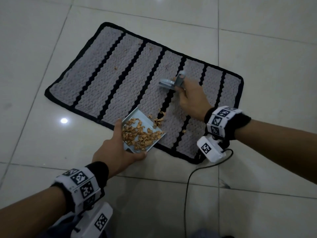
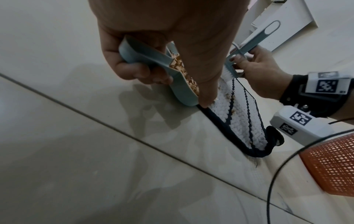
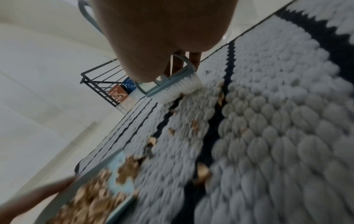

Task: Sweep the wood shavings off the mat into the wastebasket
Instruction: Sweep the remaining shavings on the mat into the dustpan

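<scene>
A grey mat [image 1: 120,71] with black stripes lies on the tiled floor. My left hand [image 1: 120,145] grips a light blue dustpan [image 1: 137,115] at the mat's near edge, its lip on the mat. Wood shavings [image 1: 139,134] are heaped in the pan. A few loose shavings [image 1: 158,120] lie just past the lip and further along the mat. My right hand [image 1: 188,97] holds a blue hand brush [image 1: 169,83] over the mat's right half, with the white bristles [image 3: 178,89] down at the mat [image 3: 268,121]. An orange mesh wastebasket [image 2: 333,163] shows only in the left wrist view, beside the mat's corner [image 2: 264,148].
A black cable [image 1: 188,182] trails over the floor tiles from my right wrist, near the mat's near right corner. A black wire rack [image 3: 103,81] with small boxes stands beyond the mat's far end. A white cabinet [image 2: 283,19] stands further off.
</scene>
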### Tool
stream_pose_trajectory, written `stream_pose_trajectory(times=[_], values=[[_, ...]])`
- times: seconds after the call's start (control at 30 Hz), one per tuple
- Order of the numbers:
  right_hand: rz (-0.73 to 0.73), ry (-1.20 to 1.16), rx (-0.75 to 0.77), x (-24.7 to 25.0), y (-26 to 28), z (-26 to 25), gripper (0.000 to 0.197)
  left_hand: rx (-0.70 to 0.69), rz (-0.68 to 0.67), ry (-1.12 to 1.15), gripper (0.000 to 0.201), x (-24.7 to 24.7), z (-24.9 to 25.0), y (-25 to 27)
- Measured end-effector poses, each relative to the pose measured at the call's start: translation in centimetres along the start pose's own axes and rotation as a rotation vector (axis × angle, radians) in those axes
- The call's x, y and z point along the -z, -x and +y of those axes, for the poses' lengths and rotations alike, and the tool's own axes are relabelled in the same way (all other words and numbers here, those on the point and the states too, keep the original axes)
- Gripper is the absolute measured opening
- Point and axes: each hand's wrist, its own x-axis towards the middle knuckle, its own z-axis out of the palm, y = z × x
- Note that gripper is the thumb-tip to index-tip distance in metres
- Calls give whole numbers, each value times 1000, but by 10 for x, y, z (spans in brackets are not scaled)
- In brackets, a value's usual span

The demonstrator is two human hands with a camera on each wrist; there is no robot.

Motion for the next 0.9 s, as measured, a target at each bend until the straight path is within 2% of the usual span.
stream_pose_trajectory(times=[0.1,0.17,0.23,0.33,0.4,0.47,0.53,0.57,0.7,0.8,0.9], values=[[-61,-30,155,-13,30,-14,22,-23,2,-54,128,3,-1,-1],[-111,-49,186,-16,50,-18,25,-41,-5,-100,130,7,0,-4],[-93,-75,101,-13,60,-16,22,-60,-25,-143,131,12,1,-10],[46,-55,-44,-1,65,-12,25,-89,-78,-208,132,23,3,-20],[160,-3,-100,4,67,-2,27,-107,-101,-270,133,32,3,-24],[227,127,-222,5,75,8,36,-133,-103,-337,132,38,3,-27],[239,206,-354,0,90,11,38,-164,-109,-373,131,40,4,-30],[233,171,-390,-6,97,7,36,-174,-116,-376,131,41,4,-31],[232,-16,-420,-33,105,-27,39,-183,-147,-375,132,43,4,-36],[164,-58,-465,-46,96,-52,45,-183,-154,-389,133,44,6,-38],[135,-59,-423,-58,86,-68,47,-191,-143,-397,132,43,7,-37]])
